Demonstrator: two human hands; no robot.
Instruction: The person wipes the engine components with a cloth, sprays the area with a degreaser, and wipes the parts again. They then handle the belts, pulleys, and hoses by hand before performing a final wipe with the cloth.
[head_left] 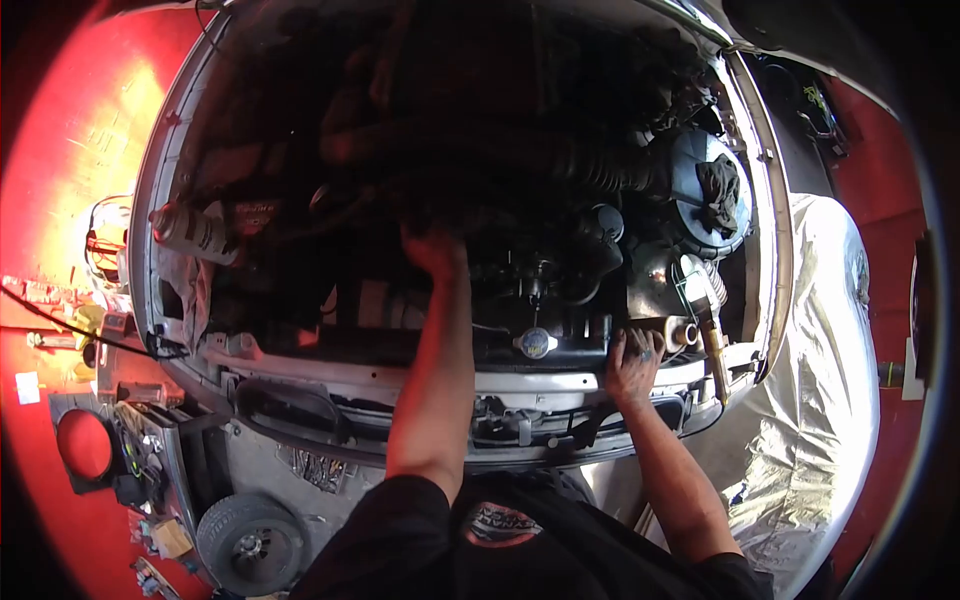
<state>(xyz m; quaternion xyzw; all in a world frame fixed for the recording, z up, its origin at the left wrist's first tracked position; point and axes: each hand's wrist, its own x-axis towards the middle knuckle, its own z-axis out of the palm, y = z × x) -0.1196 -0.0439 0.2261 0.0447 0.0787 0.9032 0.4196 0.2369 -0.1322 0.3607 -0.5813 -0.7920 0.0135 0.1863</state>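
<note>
My left hand [435,250] reaches deep into the dark engine bay [470,130]. Its fingers vanish in shadow, so whatever they touch is hidden. My right hand [635,367] rests at the front of the bay with its fingers laid over the edge beside the black radiator top [575,347]. Nothing shows in that hand. Between my forearms sits the radiator cap [535,343], with a bluish label. Just right of my right hand are a metal pipe end [683,336] and a lamp-like tool [700,285] with a long handle leaning over the front panel.
A dark rag [718,192] lies on a round blue-grey housing [690,180]. A spray can [190,230] lies at the bay's left side. A wheel [250,545] is on the floor, lower left. Silvery sheeting [820,320] covers something at right.
</note>
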